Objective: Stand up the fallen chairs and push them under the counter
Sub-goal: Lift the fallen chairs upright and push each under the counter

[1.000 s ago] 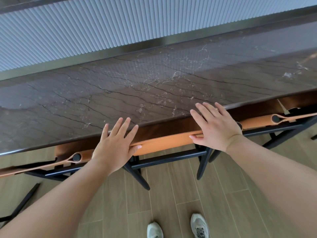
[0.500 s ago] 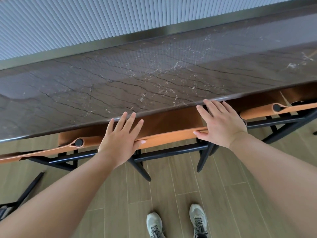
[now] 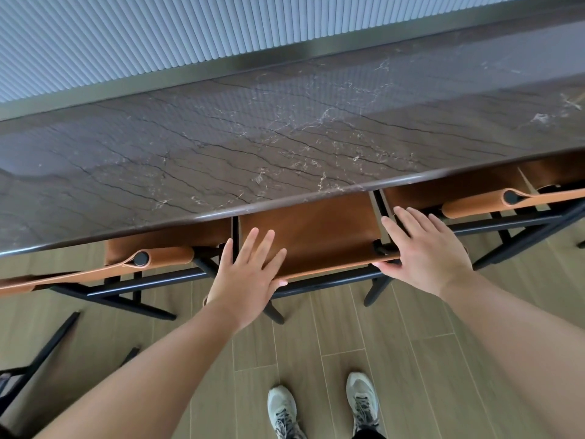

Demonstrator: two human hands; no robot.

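Under the lip of the dark marble counter (image 3: 285,147) sits the chair (image 3: 310,236) I am working on, upright, its tan leather seat partly tucked beneath the stone edge and partly showing in front of it. My left hand (image 3: 250,274) lies flat on the near edge of that seat, fingers straight and slightly spread, gripping nothing. My right hand (image 3: 424,248) rests on the seat's right corner by the black frame, fingers likewise straight; its thumb reaches under the leather edge, though I cannot tell whether it really pinches.

To either side stand two more upright chairs, the left chair (image 3: 152,258) and the right chair (image 3: 474,202), each with a rolled leather armrest just under the counter's edge, so I judge those as good as placed. The middle one looks nearly home but may want a last push, since a good strip of seat shows.

At the lower left, black legs (image 3: 50,350) slant across the wood floor (image 3: 316,343), which I take for a chair lying down, though most of it is out of view. If so, that one is left to raise and slide in. My grey trainers (image 3: 323,407) stand close behind the middle chair
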